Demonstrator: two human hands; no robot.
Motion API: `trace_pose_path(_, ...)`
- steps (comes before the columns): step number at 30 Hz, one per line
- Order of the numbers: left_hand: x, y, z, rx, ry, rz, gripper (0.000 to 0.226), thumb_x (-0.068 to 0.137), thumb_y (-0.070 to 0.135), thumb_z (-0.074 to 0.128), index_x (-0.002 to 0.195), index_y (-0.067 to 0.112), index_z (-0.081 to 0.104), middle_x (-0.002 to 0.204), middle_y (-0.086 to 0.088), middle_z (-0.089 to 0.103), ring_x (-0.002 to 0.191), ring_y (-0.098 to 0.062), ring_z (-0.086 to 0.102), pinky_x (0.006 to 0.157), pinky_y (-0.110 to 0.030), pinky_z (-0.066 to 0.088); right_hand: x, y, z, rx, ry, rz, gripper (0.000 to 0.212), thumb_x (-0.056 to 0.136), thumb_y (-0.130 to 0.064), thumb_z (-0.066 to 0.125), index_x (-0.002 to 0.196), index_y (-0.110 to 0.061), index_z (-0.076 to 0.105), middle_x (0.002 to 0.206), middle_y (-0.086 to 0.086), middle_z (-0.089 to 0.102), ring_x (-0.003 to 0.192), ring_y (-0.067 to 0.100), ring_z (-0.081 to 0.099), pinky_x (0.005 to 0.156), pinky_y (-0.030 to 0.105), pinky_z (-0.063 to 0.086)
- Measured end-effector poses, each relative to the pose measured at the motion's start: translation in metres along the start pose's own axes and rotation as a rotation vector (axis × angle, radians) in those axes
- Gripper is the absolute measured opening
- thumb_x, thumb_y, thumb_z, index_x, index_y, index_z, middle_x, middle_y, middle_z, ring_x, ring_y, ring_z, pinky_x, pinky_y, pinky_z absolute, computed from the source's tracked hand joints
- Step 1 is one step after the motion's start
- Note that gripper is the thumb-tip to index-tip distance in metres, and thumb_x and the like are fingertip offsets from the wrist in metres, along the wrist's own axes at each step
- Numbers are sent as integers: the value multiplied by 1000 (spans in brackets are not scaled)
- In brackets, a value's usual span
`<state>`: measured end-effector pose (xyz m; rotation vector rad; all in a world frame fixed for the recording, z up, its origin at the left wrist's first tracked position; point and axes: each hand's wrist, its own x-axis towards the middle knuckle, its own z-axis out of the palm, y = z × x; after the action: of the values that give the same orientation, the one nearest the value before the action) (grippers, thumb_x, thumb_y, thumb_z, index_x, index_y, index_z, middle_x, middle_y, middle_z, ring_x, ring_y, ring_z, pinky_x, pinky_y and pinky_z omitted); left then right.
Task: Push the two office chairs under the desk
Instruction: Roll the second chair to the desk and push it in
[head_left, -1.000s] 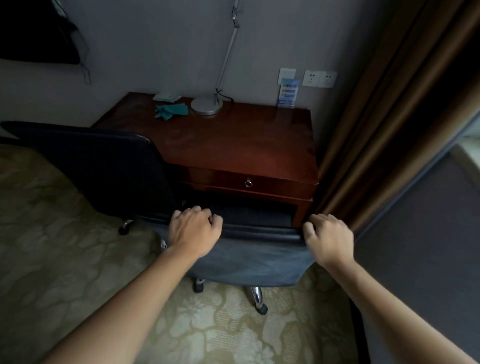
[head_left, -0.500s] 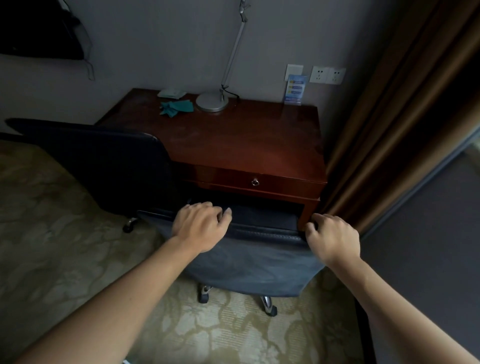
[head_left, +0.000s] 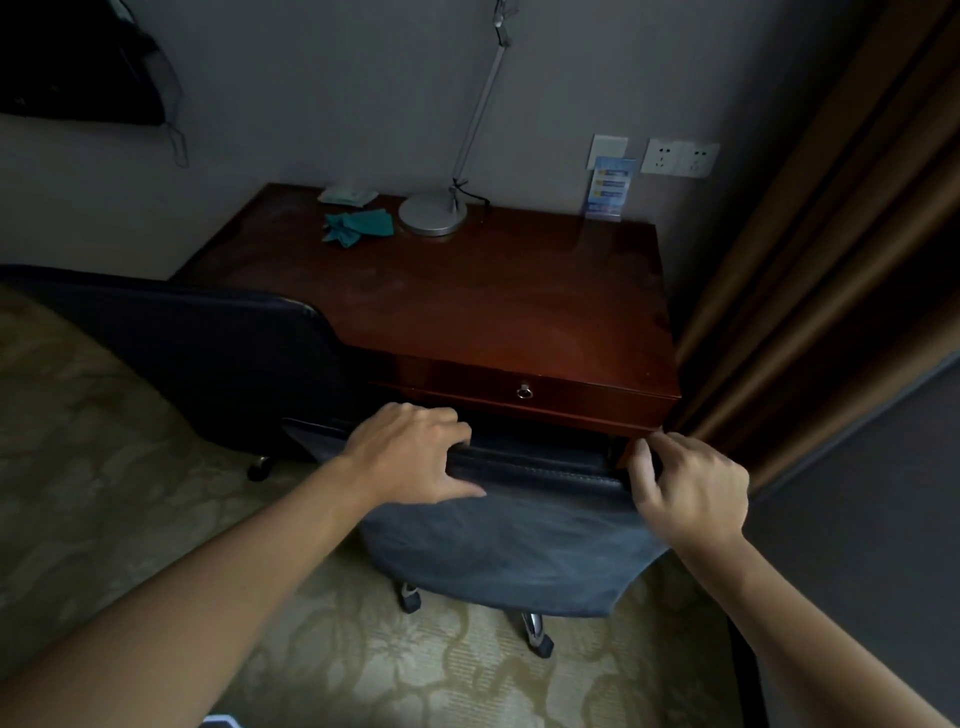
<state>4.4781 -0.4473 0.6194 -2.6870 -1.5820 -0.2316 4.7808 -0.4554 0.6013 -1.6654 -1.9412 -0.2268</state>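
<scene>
A dark red wooden desk (head_left: 493, 306) with one drawer stands against the wall. Directly before me is the near office chair (head_left: 498, 551), grey-blue, its backrest top just under the desk's front edge and its seat hidden beneath. My left hand (head_left: 415, 452) grips the left part of the backrest top, fingers curled over it. My right hand (head_left: 685, 488) holds the backrest's right corner beside the desk leg. A second, darker office chair (head_left: 208, 353) stands to the left, its backrest against the desk's left corner.
On the desk are a lamp with a round base (head_left: 434, 215), a green cloth (head_left: 358, 226) and a small card stand (head_left: 608, 189). Brown curtains (head_left: 810, 270) hang close on the right. Patterned carpet (head_left: 104, 493) covers the floor at left.
The near chair has rolled forward toward the desk with both hands on its backrest. My left hand's thumb has spread down over the back. The view has shifted closer.
</scene>
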Motion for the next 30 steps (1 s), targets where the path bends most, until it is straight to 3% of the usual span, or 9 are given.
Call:
trace_pose_path(3,6,-9,0,4,31,11,75,67,84,48,100,21,72,84,9,67,73,-18,67,63,-34,51,11,2,11,-10,85,-86,45,92,-29,45,49,-15,46,46,-2,48,41,18,45,44,25,19)
trace_pose_path(8,20,-7,1,11,35,2,74,70,84,48,101,21,73,85,9,67,75,-17,67,65,-33,52,27,16,18,15,150,-107,44,92,-25,43,49,-15,42,46,1,45,40,20,43,40,27,23)
trace_pose_path(11,26,-2,2,17,50,12,74,71,83,46,98,20,73,83,7,67,73,-19,67,63,-34,51,30,22,18,21,125,-87,41,89,-22,42,49,-14,39,46,2,43,40,22,42,41,28,22)
trace_pose_path(17,20,7,14,82,179,35,65,71,80,53,71,18,72,60,8,60,51,-15,61,44,-27,43,27,33,22,44,110,-109,41,90,-20,40,50,-12,40,47,1,42,41,20,39,38,29,26)
trace_pose_path(23,34,4,9,85,177,14,63,69,79,57,60,18,66,52,9,52,41,-12,54,43,-22,30,43,37,27,56,122,-92,41,89,-19,40,49,-11,39,45,1,40,38,20,36,36,31,28)
trace_pose_path(30,53,-9,8,93,202,40,62,66,79,62,57,17,65,50,8,53,41,-14,55,41,-23,36,59,38,34,44,137,-67,41,88,-17,42,48,-11,39,43,1,39,36,20,34,35,29,26)
